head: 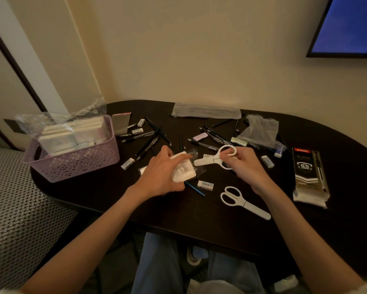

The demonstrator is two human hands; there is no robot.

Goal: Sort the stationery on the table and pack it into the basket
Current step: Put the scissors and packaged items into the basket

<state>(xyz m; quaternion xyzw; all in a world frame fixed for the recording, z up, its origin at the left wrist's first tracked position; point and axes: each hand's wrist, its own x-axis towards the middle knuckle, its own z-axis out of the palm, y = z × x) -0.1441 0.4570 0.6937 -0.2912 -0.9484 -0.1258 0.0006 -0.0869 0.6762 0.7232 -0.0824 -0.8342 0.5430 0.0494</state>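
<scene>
Two hands are busy: right hand [245, 166] grips white scissors [215, 159], blade pointing left; left hand [161, 175] holds a white packet [183, 169]. Basket [76, 162] sits left on the counter [199, 217], nearer the left.

A plain cream wall [178, 49] fills the view behind the dark, round-ended table [220, 225], lit warm and dim; against that wall, up and to the right of the table, hangs a dark-framed screen [348, 26] glowing blue; left of the table a white door frame [27, 49] with a dark edge runs slantwise; below it, at the table's left end, lies a woven, herringbone-patterned surface [15, 209].
</scene>
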